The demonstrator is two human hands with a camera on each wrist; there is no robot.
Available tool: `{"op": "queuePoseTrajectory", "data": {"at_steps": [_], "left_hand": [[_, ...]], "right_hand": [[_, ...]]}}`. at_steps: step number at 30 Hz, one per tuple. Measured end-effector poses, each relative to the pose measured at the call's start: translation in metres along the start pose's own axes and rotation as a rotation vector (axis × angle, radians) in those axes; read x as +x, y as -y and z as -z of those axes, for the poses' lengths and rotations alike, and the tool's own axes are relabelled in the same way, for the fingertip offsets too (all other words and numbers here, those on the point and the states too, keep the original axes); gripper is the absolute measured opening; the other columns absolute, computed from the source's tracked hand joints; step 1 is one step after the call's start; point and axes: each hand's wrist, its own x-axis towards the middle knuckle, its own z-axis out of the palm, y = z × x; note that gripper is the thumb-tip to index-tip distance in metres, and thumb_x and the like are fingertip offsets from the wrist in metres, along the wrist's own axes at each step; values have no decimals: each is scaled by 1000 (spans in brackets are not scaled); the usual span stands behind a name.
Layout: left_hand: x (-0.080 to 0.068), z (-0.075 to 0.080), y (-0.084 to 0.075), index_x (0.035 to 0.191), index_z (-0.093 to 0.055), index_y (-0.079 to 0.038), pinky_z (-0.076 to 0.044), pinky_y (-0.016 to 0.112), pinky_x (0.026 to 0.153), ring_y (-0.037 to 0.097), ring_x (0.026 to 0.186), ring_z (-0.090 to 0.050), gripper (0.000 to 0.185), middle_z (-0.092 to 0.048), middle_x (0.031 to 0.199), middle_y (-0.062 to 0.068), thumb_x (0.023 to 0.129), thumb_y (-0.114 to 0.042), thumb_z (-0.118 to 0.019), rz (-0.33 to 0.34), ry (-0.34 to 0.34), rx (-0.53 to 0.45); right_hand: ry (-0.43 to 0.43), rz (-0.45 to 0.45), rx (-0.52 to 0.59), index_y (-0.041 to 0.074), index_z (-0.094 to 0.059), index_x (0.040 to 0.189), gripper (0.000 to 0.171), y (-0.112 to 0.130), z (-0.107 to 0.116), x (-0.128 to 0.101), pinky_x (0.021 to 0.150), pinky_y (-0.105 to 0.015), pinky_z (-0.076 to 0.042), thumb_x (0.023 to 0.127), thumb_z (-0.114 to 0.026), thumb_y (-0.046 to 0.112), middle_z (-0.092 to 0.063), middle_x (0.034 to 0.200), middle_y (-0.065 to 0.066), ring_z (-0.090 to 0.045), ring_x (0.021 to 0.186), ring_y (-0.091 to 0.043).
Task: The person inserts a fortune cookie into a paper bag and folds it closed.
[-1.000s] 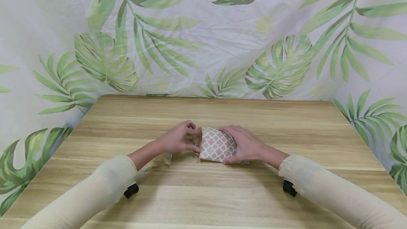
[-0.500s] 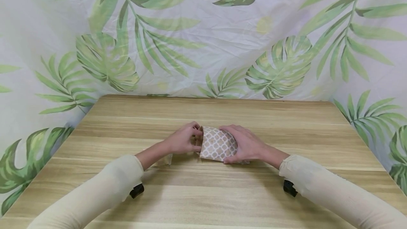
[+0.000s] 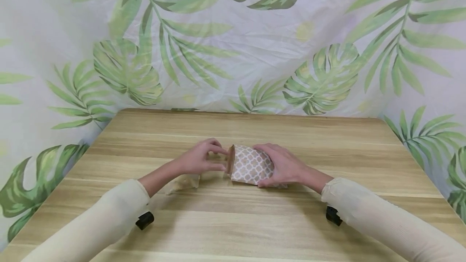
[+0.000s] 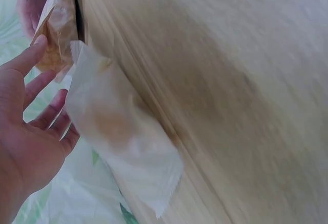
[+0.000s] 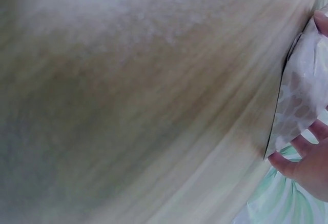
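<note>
A small paper bag [image 3: 251, 165] with a brown-and-white lattice print lies on its side near the middle of the wooden table [image 3: 255, 221], its open mouth turned toward the left hand [image 3: 199, 159]. The right hand [image 3: 285, 165] grips the bag from the closed end: its fingers [image 3: 263, 148] curve over the top of the bag and the thumb curls under the near edge, so the bag sits inside that curled grasp. The right wrist view shows the same hold, with fingertips wrapped round the patterned paper at the table's surface. The left hand is just beside the bag's mouth, its fingers [image 3: 214, 147] partly bent, thumb and forefinger brought toward each other in a loose pinch at the opening. From the head view it cannot be told whether those fingertips actually nip the bag's edge or only reach it; in the left wrist view the fingers look fairly straight and spread, their tips close to the brown paper rim [image 4: 51, 44] without clearly clasping it. Just behind the left palm, under the wrist, a pale, translucent wrapper [image 3: 183, 182] lies flat on the table, apart from the fingers. Both forearms wear cream sleeves [image 3: 109, 221], and a cloth with green leaves [image 3: 233, 39] hangs behind the table's far edge.
</note>
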Motion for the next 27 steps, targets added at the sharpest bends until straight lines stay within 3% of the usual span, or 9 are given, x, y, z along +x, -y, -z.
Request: {"op": "queuePoseTrajectory", "data": {"at_steps": [6, 14, 22, 27], "left_hand": [[-11, 9, 8, 123, -73, 1, -54, 52, 88, 33, 106, -60, 39, -65, 116, 14, 91, -20, -81, 9, 8, 9], [-28, 22, 19, 116, -73, 6, -55, 53, 86, 36, 103, -65, 35, -70, 110, 17, 88, -12, -83, -17, 5, 36], [-45, 33, 27, 119, -72, 7, -53, 43, 78, 25, 91, -60, 50, -68, 100, 8, 84, -25, -87, -8, 79, 66], [-51, 38, 32, 120, -71, 8, -55, 42, 83, 22, 94, -63, 56, -70, 103, 6, 81, -27, -89, -2, 113, 66]], "right_hand": [[-3, 4, -2, 7, -47, 152, 106, 0, 0, 0, 110, -57, -43, 65, -93, 47, -58, 143, -15, -55, 131, -36], [-4, -9, -2, 7, -47, 152, 107, 1, 1, -1, 110, -60, -42, 65, -93, 47, -58, 142, -17, -54, 131, -38], [12, -25, -10, 9, -46, 153, 106, 2, 1, 0, 111, -58, -42, 66, -92, 48, -57, 144, -16, -54, 133, -37], [14, -28, -12, 9, -46, 153, 106, 2, 1, 0, 111, -58, -42, 66, -92, 48, -57, 144, -16, -53, 133, -37]]}}
